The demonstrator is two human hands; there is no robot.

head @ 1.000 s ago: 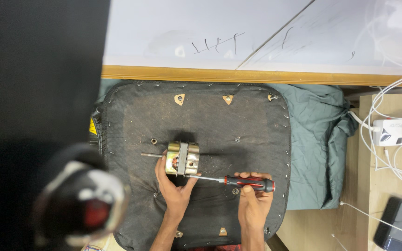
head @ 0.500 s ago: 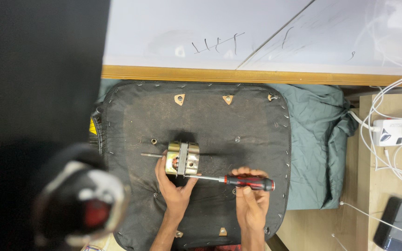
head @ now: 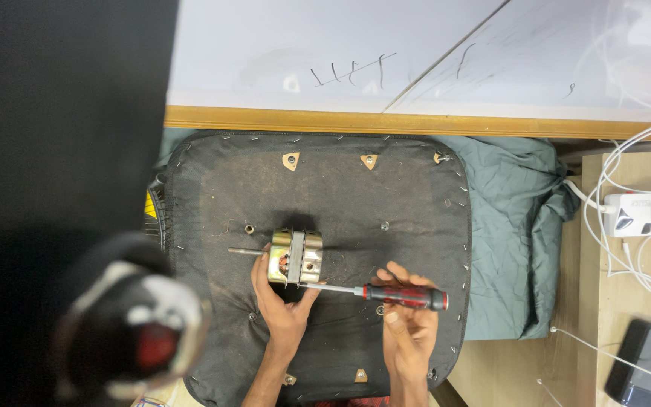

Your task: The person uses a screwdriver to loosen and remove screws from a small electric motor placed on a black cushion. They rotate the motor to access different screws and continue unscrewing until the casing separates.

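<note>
Black pad [head: 356, 188]: stapled edges, bare fabric open on its far and right parts. It rests on a green cloth [head: 518, 226], with a wooden edge [head: 416, 120] and white board beyond; cables and a power strip [head: 642, 213] lie at right. Small metal motor [head: 295, 258]: near the pad's centre, gripped from the near side by the left hand [head: 280, 301]. Screwdriver [head: 386, 294]: red-and-black handle clasped in the right hand [head: 408, 328], tip touching the motor.
</note>
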